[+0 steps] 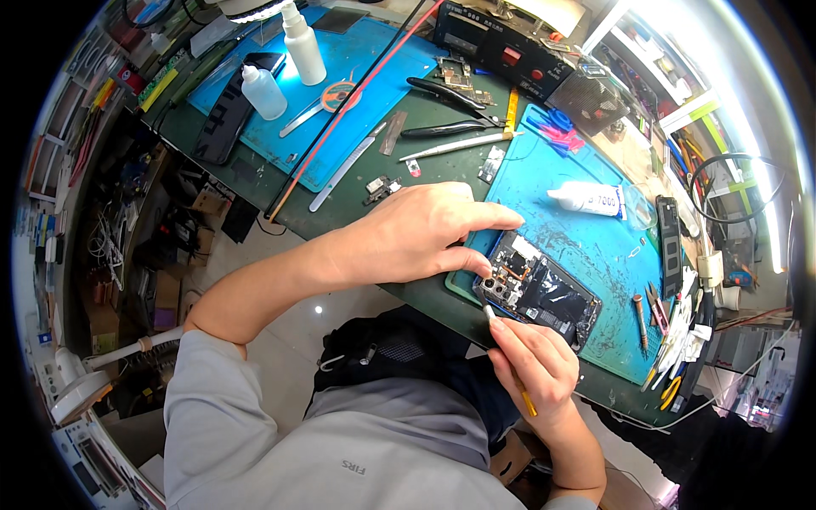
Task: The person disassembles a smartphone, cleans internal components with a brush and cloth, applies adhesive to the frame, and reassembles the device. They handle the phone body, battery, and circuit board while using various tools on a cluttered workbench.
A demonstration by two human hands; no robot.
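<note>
An opened smartphone (557,293), its circuit boards, camera module and dark battery exposed, lies on the blue work mat at the bench's near edge. My left hand (416,229) reaches across its camera end. Thumb and index finger span that end, the thumb beside the camera module (493,287) and the index fingertip at the far corner. Between the fingers of my right hand (540,361) is a slim tool (489,313) with a pale metal front and a yellow handle end. Its dark tip meets the phone near the cameras; its exact kind is hard to make out.
A white glue tube (586,200) lies beyond the phone. Pliers (450,127), tweezers (347,167) and a white pen-like tool (459,147) lie farther off. Two bottles (303,47) stand on another blue mat (310,153). Swabs and cutters crowd the right edge.
</note>
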